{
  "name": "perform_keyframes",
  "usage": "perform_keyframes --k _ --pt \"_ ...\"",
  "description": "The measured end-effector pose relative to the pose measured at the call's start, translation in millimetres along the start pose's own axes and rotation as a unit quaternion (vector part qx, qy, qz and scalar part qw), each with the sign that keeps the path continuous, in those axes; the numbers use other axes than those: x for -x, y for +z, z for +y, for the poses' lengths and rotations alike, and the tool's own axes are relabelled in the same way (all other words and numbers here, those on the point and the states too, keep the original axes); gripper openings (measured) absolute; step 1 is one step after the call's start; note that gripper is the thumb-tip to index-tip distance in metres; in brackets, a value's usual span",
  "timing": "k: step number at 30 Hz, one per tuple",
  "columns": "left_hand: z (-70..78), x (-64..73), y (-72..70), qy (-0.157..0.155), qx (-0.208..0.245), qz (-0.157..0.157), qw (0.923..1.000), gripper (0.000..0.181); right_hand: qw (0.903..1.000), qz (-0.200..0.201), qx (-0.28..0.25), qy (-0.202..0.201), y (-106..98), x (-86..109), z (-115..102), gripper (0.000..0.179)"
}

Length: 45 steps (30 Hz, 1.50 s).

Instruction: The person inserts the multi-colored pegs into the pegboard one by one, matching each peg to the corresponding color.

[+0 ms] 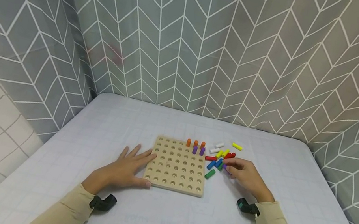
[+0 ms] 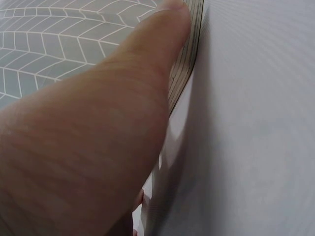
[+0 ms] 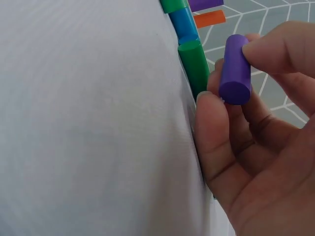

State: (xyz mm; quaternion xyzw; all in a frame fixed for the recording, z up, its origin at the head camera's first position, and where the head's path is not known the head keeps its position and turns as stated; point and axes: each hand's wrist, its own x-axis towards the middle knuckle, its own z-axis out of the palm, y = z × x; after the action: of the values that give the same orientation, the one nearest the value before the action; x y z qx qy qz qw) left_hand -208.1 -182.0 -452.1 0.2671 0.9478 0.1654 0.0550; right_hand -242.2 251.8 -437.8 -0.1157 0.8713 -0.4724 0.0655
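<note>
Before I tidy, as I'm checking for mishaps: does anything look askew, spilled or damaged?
Nothing stands out: five pegs stand upright in the board, and the loose pegs beside it lie jumbled but look intact.

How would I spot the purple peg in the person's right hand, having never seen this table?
On the white table, find the square wooden pegboard, then look to its right for the loose coloured pegs. At their edge, the right hand holds the purple peg. Unlike the two purple pegs standing in the pegboard, this one is held in the hand.
</note>
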Motion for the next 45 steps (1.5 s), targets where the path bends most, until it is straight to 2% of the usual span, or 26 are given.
perform_keyframes --k 5,15,24,33,41,45 --pt "-0.4 -0.7 -0.3 0.006 -0.002 0.009 0.9999 0.105 1.0 0.0 0.004 -0.004 1 1.5 -3 0.025" --pt "-1.2 -0.5 1.8 0.004 -0.002 0.009 1.0 0.106 0.9988 -0.024 -0.042 -0.002 3 4.5 -11 0.026" --pt "-3.2 1.3 4.8 -0.002 -0.005 0.0 1.0 0.105 0.9969 -0.008 -0.076 0.023 8 1.5 -12 0.026" --pt "-0.4 0.4 1.5 0.0 0.002 0.005 1.0 0.105 0.9961 -0.006 -0.088 0.0 9 -5.6 -17 0.024" --pt "0.1 0.6 0.3 0.002 -0.003 0.006 1.0 0.105 0.9926 -0.01 -0.118 -0.025 13 -16.2 -25 0.032" --pt "-0.2 -0.5 1.3 0.001 -0.002 0.006 1.0 0.105 0.9899 -0.004 -0.139 -0.024 14 -23.7 -28 0.035"
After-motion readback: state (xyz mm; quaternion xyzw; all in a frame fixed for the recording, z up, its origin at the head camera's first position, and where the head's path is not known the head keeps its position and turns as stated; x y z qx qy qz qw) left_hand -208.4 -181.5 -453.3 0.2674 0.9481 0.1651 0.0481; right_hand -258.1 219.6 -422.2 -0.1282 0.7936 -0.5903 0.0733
